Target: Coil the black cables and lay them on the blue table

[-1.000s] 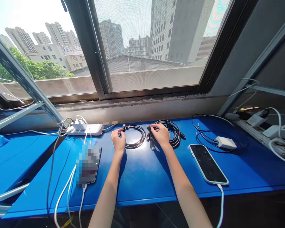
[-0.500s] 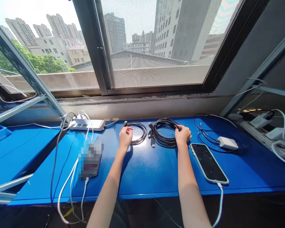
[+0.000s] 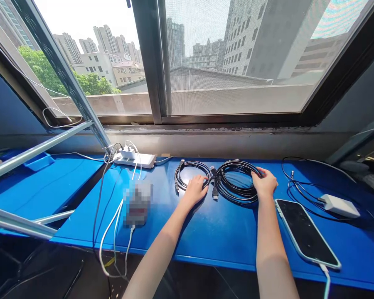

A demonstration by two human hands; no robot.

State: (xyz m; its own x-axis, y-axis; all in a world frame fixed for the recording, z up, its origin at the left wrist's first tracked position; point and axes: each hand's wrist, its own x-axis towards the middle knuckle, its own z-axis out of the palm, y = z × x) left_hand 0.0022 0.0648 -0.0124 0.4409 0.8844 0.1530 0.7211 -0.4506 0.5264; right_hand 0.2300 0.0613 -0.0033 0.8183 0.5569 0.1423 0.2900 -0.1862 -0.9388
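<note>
Two coils of black cable lie side by side on the blue tabletop. My left hand (image 3: 196, 188) is at the near right edge of the smaller black cable (image 3: 181, 181), its fingers and thumb closed about the loops. Flat plugs stick out on that coil's left side. On the right, the larger, thicker HDMI cable (image 3: 236, 198) has its plug ends at its left side, close to my left hand. My right hand (image 3: 264, 182) grips the right side of this larger coil between thumb and fingers. Both coils rest on the table.
A phone (image 3: 307, 232) on a white charging cord lies right of my right arm. Behind it sits a white adapter (image 3: 341, 205) with thin black cable. A blurred-out device (image 3: 137, 205) and a white power strip (image 3: 146, 160) stand left. A metal frame (image 3: 71, 91) crosses the left side.
My left hand has shifted from the smaller coil's left side to its near right edge. My right hand stays at the larger coil. The view has turned a little to the left.
</note>
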